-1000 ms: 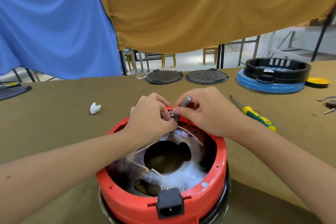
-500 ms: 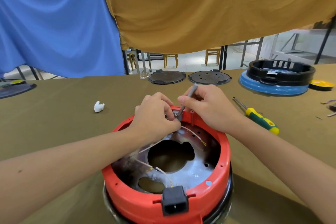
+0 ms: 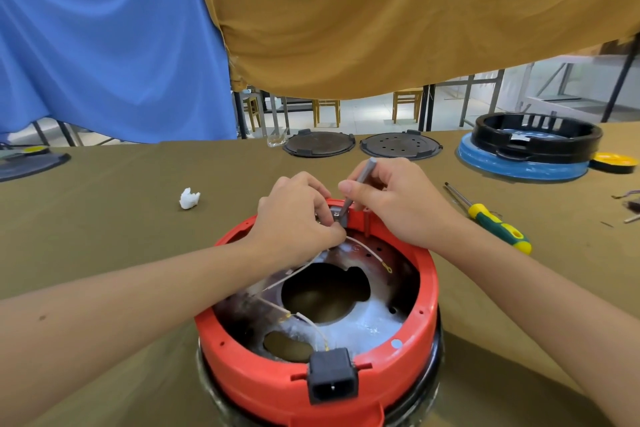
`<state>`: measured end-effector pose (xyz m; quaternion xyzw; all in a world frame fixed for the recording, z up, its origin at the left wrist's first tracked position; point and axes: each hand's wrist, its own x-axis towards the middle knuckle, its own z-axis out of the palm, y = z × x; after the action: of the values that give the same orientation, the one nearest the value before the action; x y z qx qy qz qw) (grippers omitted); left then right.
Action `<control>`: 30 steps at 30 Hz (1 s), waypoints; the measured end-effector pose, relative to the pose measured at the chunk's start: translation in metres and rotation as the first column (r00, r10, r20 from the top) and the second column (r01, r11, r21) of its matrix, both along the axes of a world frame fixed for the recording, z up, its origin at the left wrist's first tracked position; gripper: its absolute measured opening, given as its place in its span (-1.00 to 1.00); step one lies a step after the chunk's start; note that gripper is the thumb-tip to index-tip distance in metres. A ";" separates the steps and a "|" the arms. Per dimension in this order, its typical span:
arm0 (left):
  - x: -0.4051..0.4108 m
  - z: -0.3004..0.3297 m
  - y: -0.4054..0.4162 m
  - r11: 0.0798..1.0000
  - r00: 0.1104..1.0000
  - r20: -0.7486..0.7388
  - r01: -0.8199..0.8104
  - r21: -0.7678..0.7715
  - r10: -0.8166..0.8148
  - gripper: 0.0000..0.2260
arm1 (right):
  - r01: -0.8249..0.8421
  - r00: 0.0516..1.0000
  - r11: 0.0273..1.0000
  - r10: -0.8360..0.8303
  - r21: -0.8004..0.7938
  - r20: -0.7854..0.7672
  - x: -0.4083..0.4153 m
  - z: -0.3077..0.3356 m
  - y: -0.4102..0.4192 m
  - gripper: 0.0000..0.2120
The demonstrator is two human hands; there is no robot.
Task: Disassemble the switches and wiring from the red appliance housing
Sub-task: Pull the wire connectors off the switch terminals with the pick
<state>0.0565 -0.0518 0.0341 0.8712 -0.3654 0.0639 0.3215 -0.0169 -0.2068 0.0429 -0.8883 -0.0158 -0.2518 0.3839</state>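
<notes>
Right hand (image 3: 394,204) pinching grey tool (image 3: 356,187), left hand (image 3: 298,218) gripping switch, olive table cloth (image 3: 104,218), blue and mustard drapes behind

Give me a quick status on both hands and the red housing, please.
Right hand grips grey tool at far rim. Left hand pinches small metal part there. Red round plastic housing still wired; black socket in place. Nothing blocking.

Screwdriver (image 3: 491,218) right of housing (image 3: 346,381); perhaps tissue (image 3: 189,198) far left.

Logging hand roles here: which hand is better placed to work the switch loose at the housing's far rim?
Probably right: the right hand grips the thin grey metal tool, tip at the red round plastic housing rim; the left hand pinches there.
</notes>
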 end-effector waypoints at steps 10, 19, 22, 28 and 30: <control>-0.001 0.001 0.000 1.000 1.000 -0.006 -0.004 -0.008 0.004 -0.81 | 0.023 1.000 0.999 -0.023 0.029 0.019 -0.002 -0.002 0.001 -0.83; -0.001 0.001 0.000 1.000 1.000 0.006 -0.007 0.014 0.006 -0.83 | 0.020 0.999 1.000 -0.019 -0.021 0.039 -0.003 -0.002 0.001 -0.85; 0.000 0.001 0.000 1.000 1.000 0.004 -0.010 0.013 0.010 -0.84 | 0.028 0.999 1.000 -0.028 0.009 0.026 -0.001 -0.002 0.000 -0.83; 0.000 0.000 0.000 1.000 1.000 0.014 -0.015 0.019 0.014 -0.84 | 0.030 1.000 0.997 -0.030 0.076 0.000 0.003 -0.003 -0.002 -0.79; 0.000 0.000 0.000 1.000 1.000 0.013 -0.015 0.018 0.014 -0.84 | 0.028 0.999 0.997 -0.029 0.070 0.018 0.001 -0.004 -0.002 -0.81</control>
<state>0.0568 -0.0520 0.0338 0.8763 -0.3617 0.0686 0.3108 -0.0155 -0.2084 0.0386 -0.8720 0.0020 -0.2662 0.4107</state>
